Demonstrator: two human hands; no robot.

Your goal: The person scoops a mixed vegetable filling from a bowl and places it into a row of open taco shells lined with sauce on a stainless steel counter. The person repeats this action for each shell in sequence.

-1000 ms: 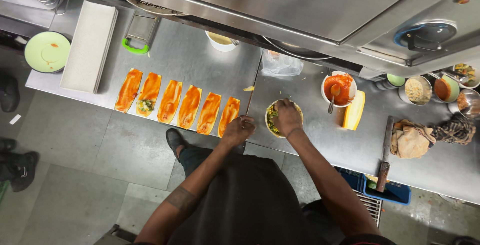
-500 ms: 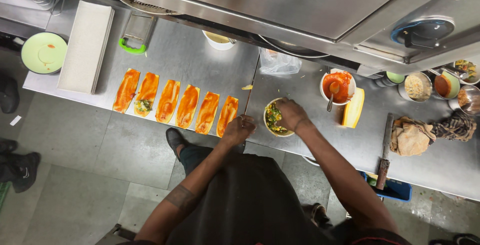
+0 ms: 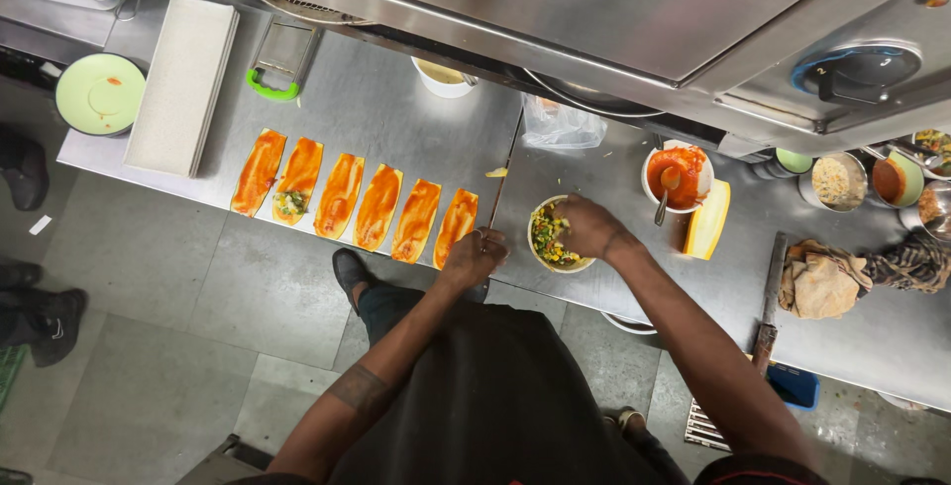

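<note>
Now right hand [image 3: 586, 227] over filling bowl [image 3: 551, 237], left hand [image 3: 475, 257] unmoved

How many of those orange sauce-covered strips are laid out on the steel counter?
6, side by side in a row along the counter's front edge: (the only one with chopped filling), and beside the left hand. None seem hidden.

We see a round bowl of chopped vegetable filling [image 3: 551, 235] upright at the counter's front edge | six sauce-coated flat strips [image 3: 357, 200] in a row left of it.
</note>
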